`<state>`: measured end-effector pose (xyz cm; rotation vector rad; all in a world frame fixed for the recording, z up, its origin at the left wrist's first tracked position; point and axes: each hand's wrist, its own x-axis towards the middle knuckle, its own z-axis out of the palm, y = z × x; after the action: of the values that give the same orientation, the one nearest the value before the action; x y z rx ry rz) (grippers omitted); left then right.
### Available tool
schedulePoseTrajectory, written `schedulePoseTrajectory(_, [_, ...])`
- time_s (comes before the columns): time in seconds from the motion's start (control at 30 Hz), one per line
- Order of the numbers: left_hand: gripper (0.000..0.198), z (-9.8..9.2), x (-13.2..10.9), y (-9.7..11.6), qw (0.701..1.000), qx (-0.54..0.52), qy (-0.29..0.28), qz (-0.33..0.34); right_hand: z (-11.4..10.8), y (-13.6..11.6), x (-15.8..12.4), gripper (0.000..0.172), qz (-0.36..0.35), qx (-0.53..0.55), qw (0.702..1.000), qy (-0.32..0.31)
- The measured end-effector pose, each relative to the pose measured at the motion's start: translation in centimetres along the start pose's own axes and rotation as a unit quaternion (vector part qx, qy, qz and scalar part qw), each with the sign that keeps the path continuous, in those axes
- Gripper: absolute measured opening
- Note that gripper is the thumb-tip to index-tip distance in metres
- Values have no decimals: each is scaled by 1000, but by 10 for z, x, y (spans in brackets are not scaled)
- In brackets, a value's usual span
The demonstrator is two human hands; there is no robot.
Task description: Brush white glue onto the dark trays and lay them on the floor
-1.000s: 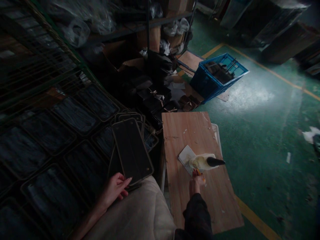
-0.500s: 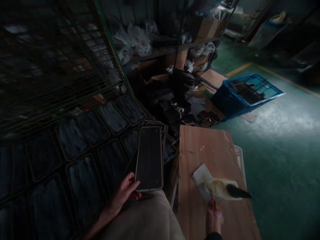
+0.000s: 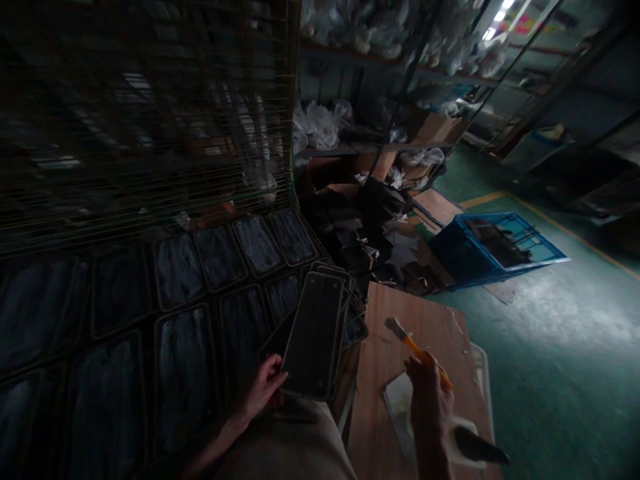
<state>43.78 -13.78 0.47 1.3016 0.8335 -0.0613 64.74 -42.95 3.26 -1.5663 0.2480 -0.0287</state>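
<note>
My left hand pinches the lower left corner of a dark rectangular panel with rounded corners and a pale edge. More such panels lie beneath and behind it. In my right hand is a paintbrush with a yellow-orange handle, its bristles pointing up and left over the wooden board. Below that hand, partly covered by it, are a whitish flat plate and a pale container with a black end.
Rows of dark panels with whitish streaks spread across the left, before a wire mesh rack. A blue crate holding dark pieces stands on the green floor to the right. Shelves with plastic bags and cardboard are behind.
My right hand has lifted the brush off the plate and pale container, moving it up and left. The left hand still holds the panel, now tilted more. The camera view has shifted.
</note>
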Motion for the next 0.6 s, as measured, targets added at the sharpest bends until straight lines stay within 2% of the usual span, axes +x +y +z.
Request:
schedulePoseTrajectory(0.13, [38,-1,0,0,1000,20,-6,0,84,-51,-18,42,-97,-17,984,-148])
schedulePoseTrajectory(0.23, [37,-4,-2,0,1000,-6,-3,-1,124,-65,-21,39,-157,-119,949,-248])
schedulePoseTrajectory(0.3, [38,-6,-4,-2,1000,-29,-4,-2,138,-66,-17,38,-199,-195,914,-294])
schedulePoseTrajectory(0.37, [38,-7,-5,-5,999,-46,-5,-1,147,-66,-11,37,-235,-258,883,-313])
schedulePoseTrajectory(0.6, [31,-10,-7,-7,998,-68,-1,7,170,-68,6,40,-329,-369,810,-316])
